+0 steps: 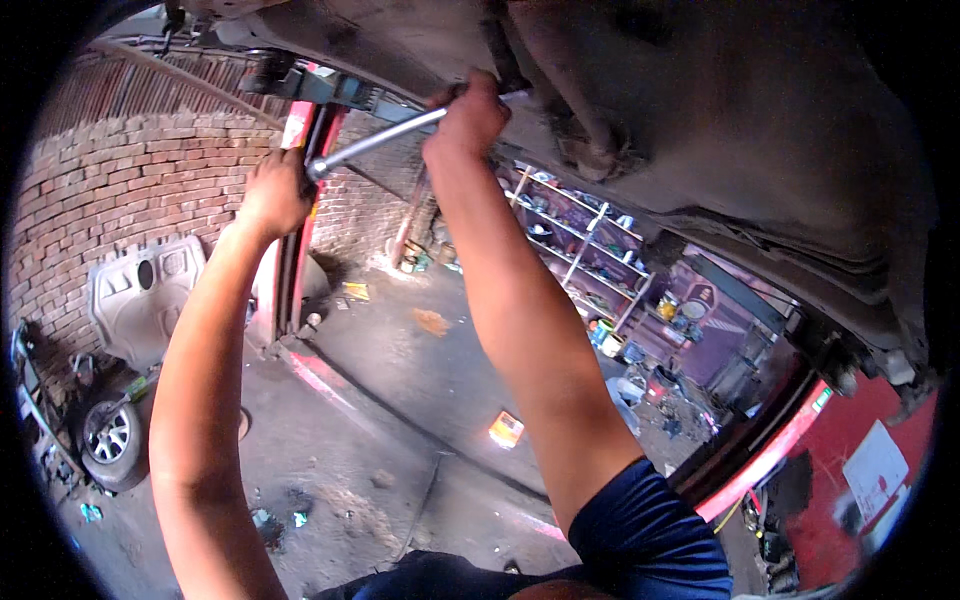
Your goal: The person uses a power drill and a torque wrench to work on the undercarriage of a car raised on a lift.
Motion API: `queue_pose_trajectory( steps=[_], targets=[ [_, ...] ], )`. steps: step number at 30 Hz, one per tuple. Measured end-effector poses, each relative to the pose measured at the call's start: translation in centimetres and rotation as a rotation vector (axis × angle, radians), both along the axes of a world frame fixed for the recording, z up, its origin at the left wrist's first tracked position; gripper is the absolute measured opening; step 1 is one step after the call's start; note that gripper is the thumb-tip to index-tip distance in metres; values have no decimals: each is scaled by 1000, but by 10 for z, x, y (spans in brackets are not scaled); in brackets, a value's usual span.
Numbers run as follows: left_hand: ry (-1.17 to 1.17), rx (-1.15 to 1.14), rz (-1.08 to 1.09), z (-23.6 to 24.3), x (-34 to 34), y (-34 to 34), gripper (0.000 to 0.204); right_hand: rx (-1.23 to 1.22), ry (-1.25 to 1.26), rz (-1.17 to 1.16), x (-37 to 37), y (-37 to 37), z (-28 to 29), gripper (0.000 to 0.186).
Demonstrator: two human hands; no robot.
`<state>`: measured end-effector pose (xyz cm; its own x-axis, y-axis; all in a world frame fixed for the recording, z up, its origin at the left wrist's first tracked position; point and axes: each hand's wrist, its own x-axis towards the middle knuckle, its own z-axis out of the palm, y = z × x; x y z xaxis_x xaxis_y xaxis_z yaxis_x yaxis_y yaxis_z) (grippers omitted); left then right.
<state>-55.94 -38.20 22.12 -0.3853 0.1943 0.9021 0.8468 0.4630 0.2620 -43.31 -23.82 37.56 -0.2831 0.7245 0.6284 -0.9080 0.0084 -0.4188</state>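
A long chrome wrench bar [385,137] slants up to the right beneath the raised car's dark underbody [740,120]. My left hand [276,192] is closed at its lower left end, where a thicker round head shows beside the fingers. Farther up, my right hand [470,118] wraps round the bar close to the underbody. A short bright piece of it sticks out past that hand. Whatever the upper end meets is too dark to make out. Just to the right, a pipe-like arm [570,85] runs along the underbody.
Red lift posts stand at the left [296,230] and right [765,450]. A brick wall [130,190], a grey panel [145,295] and a wheel [110,440] are at left. Behind are loaded shelves [590,245]. An orange packet [506,430] lies on the floor.
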Motion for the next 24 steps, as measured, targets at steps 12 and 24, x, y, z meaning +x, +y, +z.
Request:
queue_pose_trajectory(
  steps=[12,24],
  targets=[
    [-179,956,-1704,171,174,29,46,62,-501,182,23,92,-325,8],
    [-149,861,-1574,191,151,18,55,96,-978,-162,58,240,-718,18]
  ],
)
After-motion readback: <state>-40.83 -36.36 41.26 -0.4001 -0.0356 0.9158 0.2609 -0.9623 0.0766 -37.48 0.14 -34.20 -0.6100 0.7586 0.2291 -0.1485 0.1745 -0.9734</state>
